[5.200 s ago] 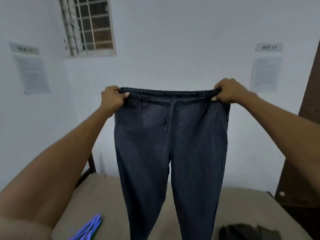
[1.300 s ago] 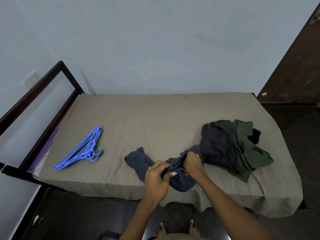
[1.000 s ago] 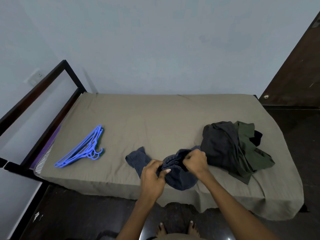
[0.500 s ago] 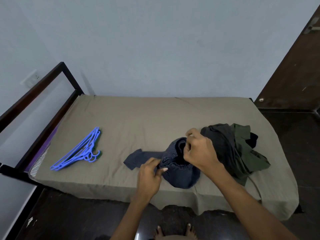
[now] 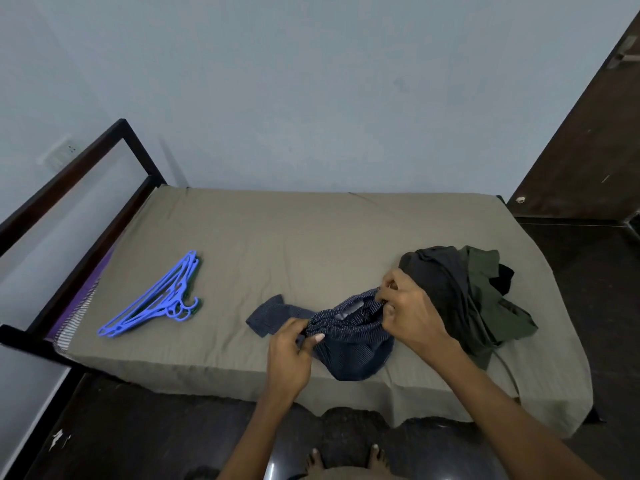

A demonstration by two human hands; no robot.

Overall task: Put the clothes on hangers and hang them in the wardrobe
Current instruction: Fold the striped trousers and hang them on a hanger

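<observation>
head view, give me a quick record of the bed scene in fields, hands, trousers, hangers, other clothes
left hand: pinches the waistband of the striped trousers
right hand: fingers grip the other side of the waistband
striped trousers: bunched near the bed front edge
blue hangers: stacked on the bed's left, untouched
dark clothes pile: on the bed's right, beside the right hand

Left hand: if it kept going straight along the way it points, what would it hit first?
The left hand points up and slightly right, already pinching the striped trousers, so that bunched cloth comes first. Beyond lies bare bed sheet, though depth is uncertain.
</observation>
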